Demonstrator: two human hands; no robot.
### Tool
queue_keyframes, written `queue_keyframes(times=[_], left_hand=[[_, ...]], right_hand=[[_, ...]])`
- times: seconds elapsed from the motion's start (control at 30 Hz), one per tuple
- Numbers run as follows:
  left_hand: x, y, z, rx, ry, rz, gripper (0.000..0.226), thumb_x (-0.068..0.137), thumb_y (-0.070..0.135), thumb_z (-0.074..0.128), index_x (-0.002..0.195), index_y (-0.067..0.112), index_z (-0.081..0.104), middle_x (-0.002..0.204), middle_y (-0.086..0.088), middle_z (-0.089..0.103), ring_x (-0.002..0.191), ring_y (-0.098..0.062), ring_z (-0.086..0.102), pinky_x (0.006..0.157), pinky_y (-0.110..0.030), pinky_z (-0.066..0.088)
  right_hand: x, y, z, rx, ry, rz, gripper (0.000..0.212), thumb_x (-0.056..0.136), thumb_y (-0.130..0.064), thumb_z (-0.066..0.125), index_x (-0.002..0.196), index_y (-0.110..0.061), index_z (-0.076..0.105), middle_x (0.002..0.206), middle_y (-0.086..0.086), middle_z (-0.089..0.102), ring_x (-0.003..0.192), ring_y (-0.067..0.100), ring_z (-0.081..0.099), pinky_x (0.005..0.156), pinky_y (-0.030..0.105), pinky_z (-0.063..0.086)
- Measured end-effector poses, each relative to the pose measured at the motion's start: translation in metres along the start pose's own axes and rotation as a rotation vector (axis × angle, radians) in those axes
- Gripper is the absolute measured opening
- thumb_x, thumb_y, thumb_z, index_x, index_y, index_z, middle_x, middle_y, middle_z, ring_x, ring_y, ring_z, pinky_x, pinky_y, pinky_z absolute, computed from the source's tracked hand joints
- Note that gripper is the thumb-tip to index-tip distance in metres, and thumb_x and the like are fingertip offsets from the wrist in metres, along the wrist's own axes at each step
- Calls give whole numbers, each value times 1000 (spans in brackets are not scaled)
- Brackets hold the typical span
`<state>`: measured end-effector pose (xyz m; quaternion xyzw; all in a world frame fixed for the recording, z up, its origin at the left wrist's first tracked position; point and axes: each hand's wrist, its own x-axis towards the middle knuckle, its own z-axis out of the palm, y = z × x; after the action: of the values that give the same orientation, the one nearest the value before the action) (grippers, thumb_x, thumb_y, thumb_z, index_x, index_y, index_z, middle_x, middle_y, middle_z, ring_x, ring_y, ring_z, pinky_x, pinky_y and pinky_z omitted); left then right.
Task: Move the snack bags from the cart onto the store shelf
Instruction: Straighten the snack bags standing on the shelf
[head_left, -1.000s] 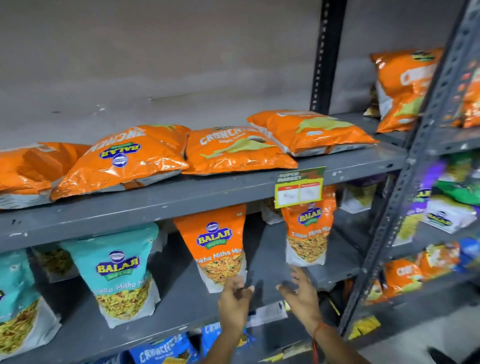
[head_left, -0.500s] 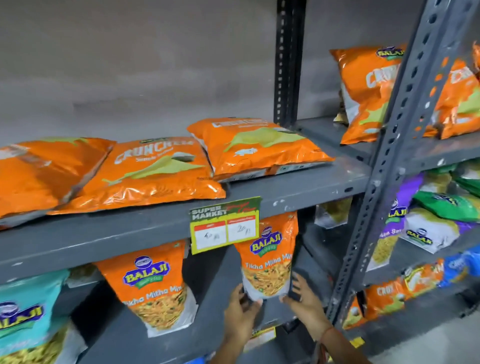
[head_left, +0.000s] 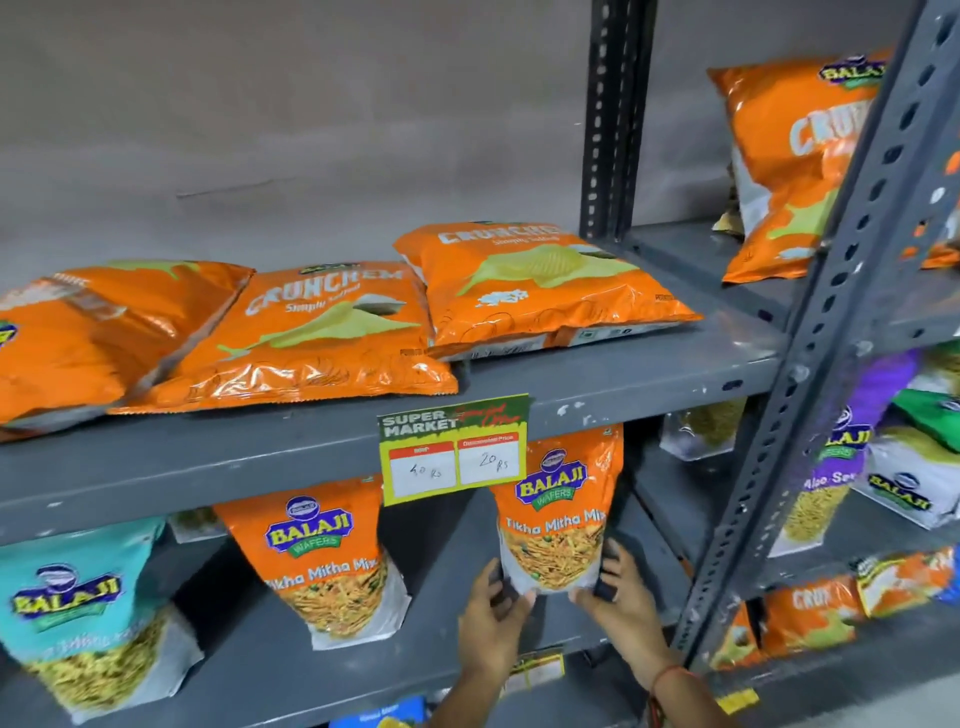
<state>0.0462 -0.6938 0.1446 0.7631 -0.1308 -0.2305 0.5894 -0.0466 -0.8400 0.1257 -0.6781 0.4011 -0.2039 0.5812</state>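
head view: left hand (head_left: 493, 621) and right hand (head_left: 621, 597) press their fingers against the base corners of a tikha mitha mix bag (head_left: 558, 519), standing on the middle shelf (head_left: 457, 670); several bags look placed, cart unseen, remainder unknown.

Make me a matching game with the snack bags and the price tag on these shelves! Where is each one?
1. Crunchem bag
2. Tikha Mitha Mix bag
3. teal Balaji bag
4. price tag

a. hanging on the shelf edge
b. standing at far left, lower shelf
c. lying flat on the upper shelf
d. between both hands

Pairs: 1-c, 2-d, 3-b, 4-a
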Motion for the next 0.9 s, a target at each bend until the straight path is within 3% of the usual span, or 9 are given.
queue_keyframes(times=[0.1, 0.2, 0.33, 0.47, 0.57, 0.7, 0.73, 0.83, 0.9], left_hand=[[-15, -2, -22, -11, 29, -32, 64, 80, 18, 73, 137, 17, 45, 124, -13, 58, 100, -22, 66, 94, -33, 52], [-37, -11, -63, -67, 79, -43, 61, 78, 15, 75, 132, 18, 49, 116, -12, 60, 97, -20, 64, 96, -36, 52], [-77, -35, -153, -149, 186, 15, 54, 76, 4, 74, 125, 13, 54, 105, -10, 64, 86, -5, 65, 85, -28, 53], [-123, -62, -272, -134, 386, -5, 52, 75, 7, 76, 123, 6, 56, 96, -10, 66, 84, -20, 64, 83, -45, 54], [-158, -70, -363, -58, 546, -1, 47, 75, 15, 78, 118, 12, 59, 97, -5, 68, 88, -20, 66, 86, -42, 55], [-182, -77, -466, -37, 673, -1, 37, 78, 14, 74, 112, 21, 59, 95, -4, 69, 90, -26, 70, 86, -52, 56], [-183, -79, -487, -53, 688, -13, 39, 79, 14, 73, 115, 20, 58, 96, -7, 68, 92, -28, 70, 86, -53, 55], [-177, -87, -536, -41, 765, -50, 40, 80, 12, 72, 117, 15, 58, 101, -14, 67, 98, -33, 66, 92, -54, 52], [-169, -90, -558, -67, 799, -48, 32, 80, 10, 71, 108, 19, 59, 100, -12, 67, 98, -31, 65, 92, -51, 52]], right_hand=[[-21, 2, 15, 39, 246, 27, 64, 74, 2, 73, 129, -8, 41, 106, 9, 56, 85, 15, 58, 78, 30, 45], [-54, 10, 44, 27, 432, 44, 47, 72, 2, 72, 114, -4, 51, 98, 21, 61, 83, 36, 61, 76, 38, 46], [-114, 8, 111, -54, 470, -50, 39, 63, -10, 70, 100, 1, 62, 94, 28, 66, 89, 40, 64, 83, 44, 50], [-185, -6, 204, -30, 326, -115, 41, 60, 14, 74, 98, 4, 63, 90, 30, 65, 82, 41, 63, 82, 51, 50], [-236, -24, 273, -1, 137, -200, 36, 64, 8, 72, 99, 3, 63, 88, 24, 66, 79, 30, 58, 77, 34, 44], [-292, -45, 359, -24, -149, -325, 42, 66, 13, 71, 96, -16, 62, 88, 13, 64, 70, 18, 59, 67, 11, 45], [-303, -49, 377, -34, -224, -345, 47, 66, 14, 70, 95, -21, 60, 89, 10, 63, 73, 17, 59, 72, 14, 48], [-324, -66, 421, -96, -411, -402, 45, 67, 9, 68, 99, -22, 59, 94, 5, 62, 86, 27, 62, 83, 42, 52], [-323, -79, 446, -139, -518, -446, 44, 70, 2, 70, 103, -24, 58, 102, 6, 63, 90, 21, 61, 84, 37, 51]])
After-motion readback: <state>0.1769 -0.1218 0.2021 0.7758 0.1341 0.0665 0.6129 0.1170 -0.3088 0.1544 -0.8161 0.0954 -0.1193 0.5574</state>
